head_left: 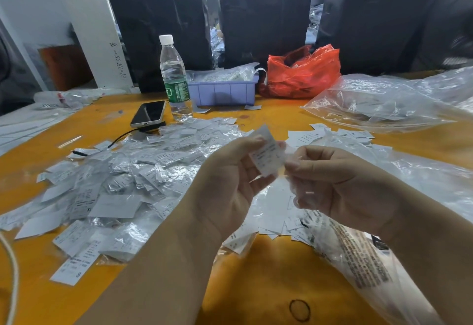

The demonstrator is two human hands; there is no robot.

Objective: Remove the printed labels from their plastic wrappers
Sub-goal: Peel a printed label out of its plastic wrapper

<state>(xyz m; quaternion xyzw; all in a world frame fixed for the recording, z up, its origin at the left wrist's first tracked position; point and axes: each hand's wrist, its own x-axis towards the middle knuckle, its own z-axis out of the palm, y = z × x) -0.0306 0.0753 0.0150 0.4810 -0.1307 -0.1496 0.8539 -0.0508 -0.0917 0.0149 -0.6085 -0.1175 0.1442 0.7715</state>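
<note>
The printed label sits raised between the two hands above the middle of the orange worktop, not resting on anything. Its long axis tilts from about 11 o'clock at its top corner down to 5 o'clock. The left hand has it: thumb and fingers curl in and pinch the label's left edge, palm turned inward, wrist coming up from 7 o'clock. The right hand is just at 3 o'clock of the label, fingers curled and pinching something thin and clear that looks like its plastic wrapper, though the film is hard to make out against the skin. So the label lies nearer the left hand, and the parting seems to run along that tilted axis, the hands drawing apart sideways. The heap of wrapped labels lies at 9 o'clock, and looser labels sit at 1 o'clock.
</note>
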